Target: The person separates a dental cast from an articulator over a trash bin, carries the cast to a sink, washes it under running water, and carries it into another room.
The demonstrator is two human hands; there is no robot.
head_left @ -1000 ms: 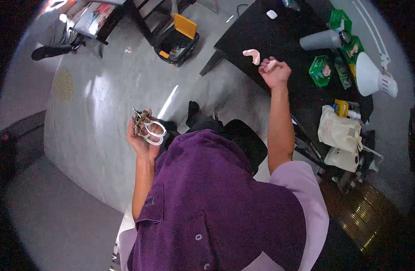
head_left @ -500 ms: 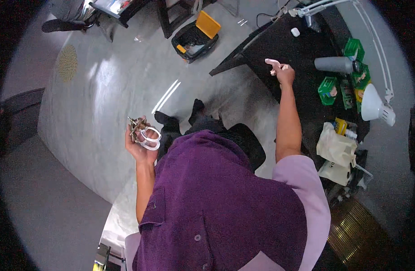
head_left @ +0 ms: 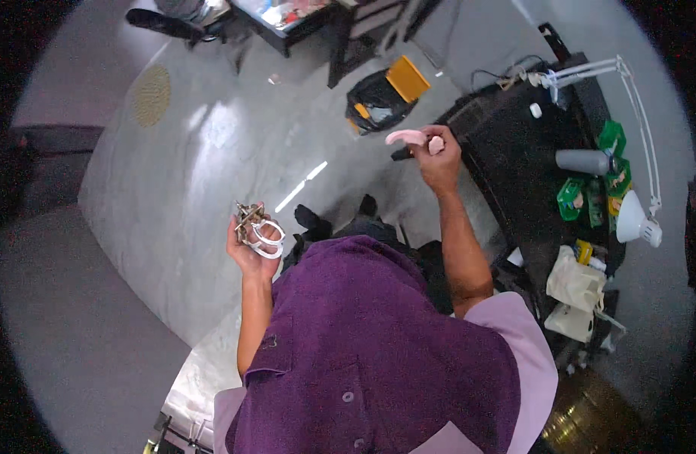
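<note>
Two hands: both are up in front of the purple top [head_left: 378,325], well apart from each other.
Left hand: the left hand [head_left: 251,261] is cupped palm up around a metal thing, with the thumb side near its edge; some fingers are hidden under it.
Metal thing: the brassy metal thing [head_left: 249,221] sits in the left hand, above the grey floor [head_left: 302,136]. It has bars and knobs, too small to tell apart.
White rings: the white rings [head_left: 272,255] lie on the palm, right beside the metal thing. I cannot tell if they are joined to it.
Right hand: the right hand [head_left: 442,170] is pinching a pink curved piece, with its fingers bent in.
Pink pieces: the pink curved piece [head_left: 404,136] pokes out to the left from the right hand, and a pink lump [head_left: 436,145] shows between the bent fingers. Both are up by the near left edge of the black desk [head_left: 507,144].
On the desk: a grey bottle [head_left: 582,161] lies on its side near three green boxes [head_left: 570,198]. A small white case [head_left: 535,110] lies farther up.
Lamp: the white lamp [head_left: 633,218] hangs from a long bent arm on the right side.
Bags: cream bags [head_left: 573,278] are below the lamp, near the desk.
Box on the floor: a black box [head_left: 378,110] stands with its orange lid [head_left: 407,79] up.
</note>
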